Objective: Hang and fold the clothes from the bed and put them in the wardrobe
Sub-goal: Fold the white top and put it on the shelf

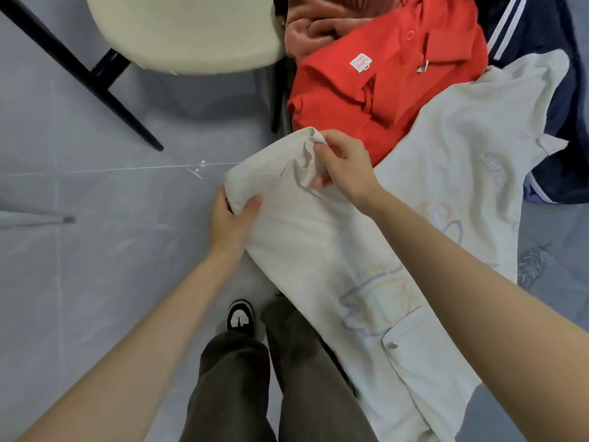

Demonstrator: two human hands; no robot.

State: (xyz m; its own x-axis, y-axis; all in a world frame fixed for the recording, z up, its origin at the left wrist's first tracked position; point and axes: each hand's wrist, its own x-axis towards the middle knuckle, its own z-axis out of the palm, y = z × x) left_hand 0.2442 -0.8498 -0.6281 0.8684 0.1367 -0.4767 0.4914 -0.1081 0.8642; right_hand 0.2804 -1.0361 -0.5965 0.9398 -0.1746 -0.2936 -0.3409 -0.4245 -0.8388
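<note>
The white garment (318,244) lies across the middle of the frame and runs down to the lower right. Its upper end is lifted over the grey floor (111,250), and the rest seems to rest on a grey-blue sheet (554,237) at the right edge, which I judge to be the bed. The left hand (232,221), just left of centre, grips the folded edge of the cloth, with the thumb on top and the fingers under it. The right hand (345,167), a little above and to the right, pinches a bunched corner of the same cloth between thumb and fingers.

Behind it, in the upper right, lie a red polo shirt (392,97), a navy garment (548,33) with white stripes and a pink garment (312,23). The white garment partly covers the red one. A cream chair (178,30) stands at the upper left.

The cloth looks thin, light and very soft. It wrinkles at once where the fingers hold it and keeps no shape by itself. I judge it is not slippery and not fragile, but it will sag between the two hands. It is better to hold it at the corners or along a seam, with the hands well apart, so that the fold stays straight.
</note>
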